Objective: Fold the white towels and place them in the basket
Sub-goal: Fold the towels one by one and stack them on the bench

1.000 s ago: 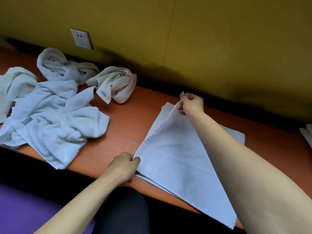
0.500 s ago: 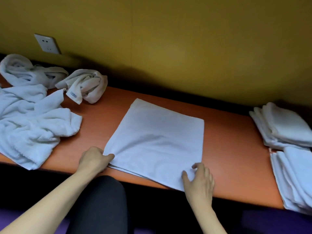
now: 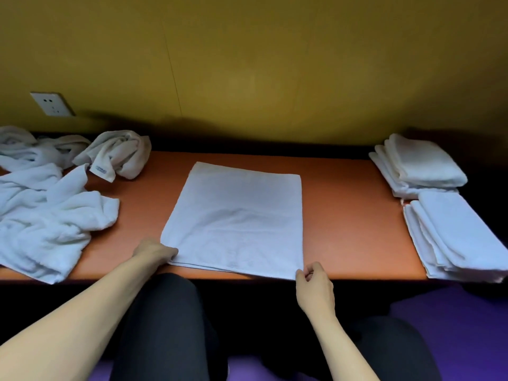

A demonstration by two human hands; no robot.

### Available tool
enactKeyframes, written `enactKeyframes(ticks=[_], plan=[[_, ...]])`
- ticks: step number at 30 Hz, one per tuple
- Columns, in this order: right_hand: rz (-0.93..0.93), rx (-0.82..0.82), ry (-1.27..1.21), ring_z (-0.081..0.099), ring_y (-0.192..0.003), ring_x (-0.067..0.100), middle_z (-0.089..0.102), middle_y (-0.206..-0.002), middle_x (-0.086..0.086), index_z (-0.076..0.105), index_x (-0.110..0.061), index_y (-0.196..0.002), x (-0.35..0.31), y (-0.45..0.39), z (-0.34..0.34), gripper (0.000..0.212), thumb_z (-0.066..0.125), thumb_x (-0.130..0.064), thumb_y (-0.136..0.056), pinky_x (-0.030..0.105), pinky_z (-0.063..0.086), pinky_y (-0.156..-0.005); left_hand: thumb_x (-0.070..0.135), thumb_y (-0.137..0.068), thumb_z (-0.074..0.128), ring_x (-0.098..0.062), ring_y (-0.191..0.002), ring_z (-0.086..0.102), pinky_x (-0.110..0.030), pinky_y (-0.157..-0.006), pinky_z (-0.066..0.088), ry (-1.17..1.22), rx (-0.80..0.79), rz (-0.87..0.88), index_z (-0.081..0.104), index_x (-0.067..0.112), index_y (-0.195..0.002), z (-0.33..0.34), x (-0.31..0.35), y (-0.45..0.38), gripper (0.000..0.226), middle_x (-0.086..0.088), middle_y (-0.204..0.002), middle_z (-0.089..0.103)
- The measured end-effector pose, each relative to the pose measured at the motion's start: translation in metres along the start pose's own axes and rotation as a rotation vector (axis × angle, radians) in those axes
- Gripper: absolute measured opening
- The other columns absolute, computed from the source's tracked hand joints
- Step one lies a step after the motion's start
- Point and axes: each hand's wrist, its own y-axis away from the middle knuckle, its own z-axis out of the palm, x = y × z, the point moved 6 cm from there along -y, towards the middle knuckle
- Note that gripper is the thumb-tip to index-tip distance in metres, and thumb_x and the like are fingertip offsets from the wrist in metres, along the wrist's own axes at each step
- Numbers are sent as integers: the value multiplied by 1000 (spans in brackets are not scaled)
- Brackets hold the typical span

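Note:
A white towel (image 3: 236, 221), folded flat into a rectangle, lies in the middle of the orange table (image 3: 346, 215). My left hand (image 3: 154, 250) grips its near left corner at the table's front edge. My right hand (image 3: 313, 283) pinches its near right corner. Two stacks of folded white towels (image 3: 428, 171) (image 3: 453, 237) sit at the right end of the table. No basket is in view.
A heap of crumpled white towels (image 3: 46, 215) covers the table's left end, with a rolled one (image 3: 121, 154) behind it. A yellow wall with a socket (image 3: 52, 103) backs the table. My dark-trousered legs are below the front edge.
My right hand laid the far corner down, came back to the near edge and now pinches the near right corner. The towel lies squarer to me. My left hand kept its corner.

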Motion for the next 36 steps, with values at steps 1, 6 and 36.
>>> enactKeyframes(ticks=[1, 6, 36], plan=[[11, 7, -79, 68, -79, 25, 66, -76, 3, 50, -18, -83, -1, 2, -4, 17, 56, -23, -97, 34, 50, -67, 18, -76, 67, -29, -71, 55, -28, -58, 41, 59, -7, 2, 58, 5, -85, 2, -2, 2, 17, -9, -76, 56], [2, 79, -291, 62, -55, -9, 74, -73, 3, 54, -20, -102, -3, 7, -27, 5, 55, -16, -100, 12, 37, -51, 13, -84, 59, -37, -63, 72, -41, -66, 62, 421, -24, 85, 52, 1, -98, 1, -2, 15, 19, -16, -102, 60], [-367, 135, -574, 56, -67, -2, 65, -78, -1, 63, -28, -90, -50, -92, -60, 15, 66, -15, -97, 13, 44, -65, 31, -89, 70, -14, -75, 61, -39, -75, 50, 589, 216, 677, 68, 29, -87, -29, 43, 51, 4, 0, -81, 71]])
